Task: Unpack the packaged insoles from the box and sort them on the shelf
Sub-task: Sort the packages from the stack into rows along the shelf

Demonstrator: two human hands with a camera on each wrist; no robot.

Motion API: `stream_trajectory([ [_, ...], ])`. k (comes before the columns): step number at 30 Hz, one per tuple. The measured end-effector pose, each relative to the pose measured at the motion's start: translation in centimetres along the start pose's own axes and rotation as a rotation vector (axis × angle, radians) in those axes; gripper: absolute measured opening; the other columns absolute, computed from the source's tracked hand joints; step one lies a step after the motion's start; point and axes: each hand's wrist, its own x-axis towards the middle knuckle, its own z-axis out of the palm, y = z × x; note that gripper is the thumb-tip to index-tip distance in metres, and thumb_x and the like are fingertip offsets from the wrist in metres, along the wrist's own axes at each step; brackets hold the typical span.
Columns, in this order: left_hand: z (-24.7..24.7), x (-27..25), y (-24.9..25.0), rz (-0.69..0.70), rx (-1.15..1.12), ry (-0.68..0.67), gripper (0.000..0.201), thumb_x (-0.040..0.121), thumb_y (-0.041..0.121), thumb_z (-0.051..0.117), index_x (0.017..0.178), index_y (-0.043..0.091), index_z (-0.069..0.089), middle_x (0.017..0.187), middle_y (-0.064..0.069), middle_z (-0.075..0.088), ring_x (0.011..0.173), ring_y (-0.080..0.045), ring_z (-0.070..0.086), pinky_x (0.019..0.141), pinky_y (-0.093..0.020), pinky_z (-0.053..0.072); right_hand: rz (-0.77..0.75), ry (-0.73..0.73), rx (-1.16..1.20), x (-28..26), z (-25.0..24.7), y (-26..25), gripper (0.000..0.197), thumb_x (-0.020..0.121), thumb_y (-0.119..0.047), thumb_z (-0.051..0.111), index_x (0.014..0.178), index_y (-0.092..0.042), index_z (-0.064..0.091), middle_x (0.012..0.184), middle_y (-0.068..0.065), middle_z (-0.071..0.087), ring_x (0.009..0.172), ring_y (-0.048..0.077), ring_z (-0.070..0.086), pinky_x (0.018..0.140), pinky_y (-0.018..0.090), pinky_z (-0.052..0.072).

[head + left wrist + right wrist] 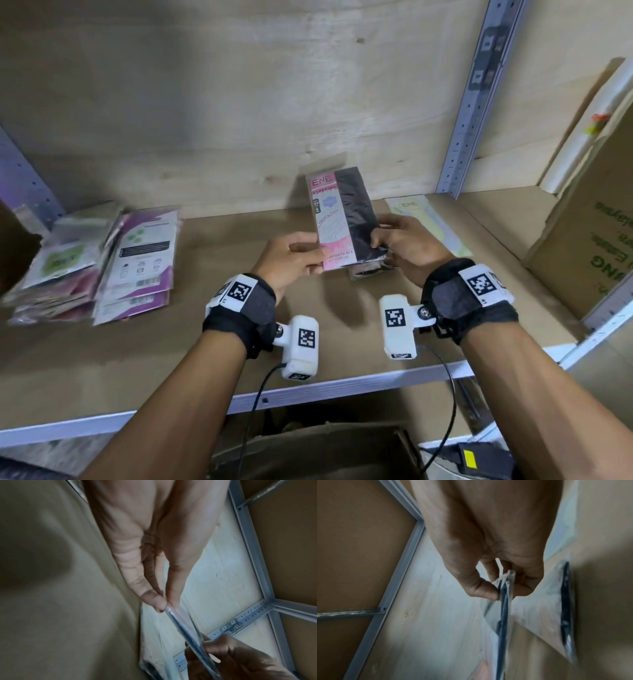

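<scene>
Both hands hold one flat pink-and-black pack [344, 219] upright above the middle of the shelf board [239, 325]. My left hand [291, 262] pinches its lower left edge, thumb on the front. My right hand [406, 245] grips its lower right edge. The left wrist view shows the pack edge-on [181, 627] pinched between thumb and fingers [154, 601]. In the right wrist view the thumb and fingers [481, 589] pinch the pack's clear edge [505, 601]. Another dark pack [368, 272] lies flat under the held one. A pale green pack [428, 222] lies behind my right hand.
Piles of purple, green and pink packs [102, 260] lie at the shelf's left. A large cardboard box [589, 226] stands at the right beyond a grey metal upright [469, 116]. An open box [325, 452] sits below the shelf's front rail [308, 390].
</scene>
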Motion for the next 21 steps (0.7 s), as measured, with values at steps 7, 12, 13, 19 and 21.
stream_trajectory([
  [7,3.2,3.4,-0.7,-0.069,0.127,0.014,0.042,0.085,0.001,0.074,0.125,-0.007,0.061,0.112,-0.023,0.071,0.088,-0.028,0.072,0.070,-0.025,0.062,-0.020,0.166,-0.421,2.6,-3.4,1.0,0.044,0.073,-0.001,0.072,0.116,-0.005,0.064,0.105,0.013,0.071,0.093,0.030,0.070,0.086,0.046,0.058],
  [12,4.8,4.6,-1.8,-0.135,0.164,0.013,0.044,0.081,-0.003,0.078,0.121,-0.009,0.061,0.112,-0.022,0.071,0.084,-0.029,0.075,0.072,-0.031,0.063,0.028,0.161,-0.623,3.3,-4.4,1.7,0.044,0.078,-0.005,0.070,0.122,-0.006,0.065,0.112,0.012,0.070,0.105,0.029,0.065,0.096,0.042,0.054],
  [13,4.9,4.7,-1.9,-0.140,0.163,0.016,0.042,0.079,-0.003,0.079,0.117,-0.008,0.062,0.111,-0.022,0.071,0.081,-0.028,0.074,0.071,-0.031,0.063,0.044,0.133,-0.640,3.3,-4.4,1.8,0.041,0.078,-0.004,0.070,0.119,-0.006,0.066,0.111,0.013,0.070,0.105,0.030,0.065,0.096,0.042,0.054],
  [19,4.9,5.3,-2.0,-0.157,0.148,0.019,0.041,0.076,-0.004,0.081,0.112,-0.006,0.062,0.102,-0.017,0.071,0.078,-0.027,0.075,0.075,-0.036,0.063,0.066,0.051,-0.742,2.9,-4.5,2.3,0.028,0.085,-0.010,0.065,0.113,-0.006,0.070,0.108,0.012,0.070,0.103,0.028,0.064,0.085,0.029,0.051],
  [21,4.9,5.2,-2.0,-0.160,0.128,0.014,0.039,0.077,-0.007,0.079,0.111,-0.006,0.062,0.103,-0.017,0.069,0.076,-0.026,0.074,0.066,-0.030,0.063,0.068,0.037,-0.738,2.9,-4.6,2.3,0.028,0.086,-0.011,0.064,0.114,-0.007,0.070,0.109,0.012,0.070,0.104,0.027,0.064,0.087,0.030,0.051],
])
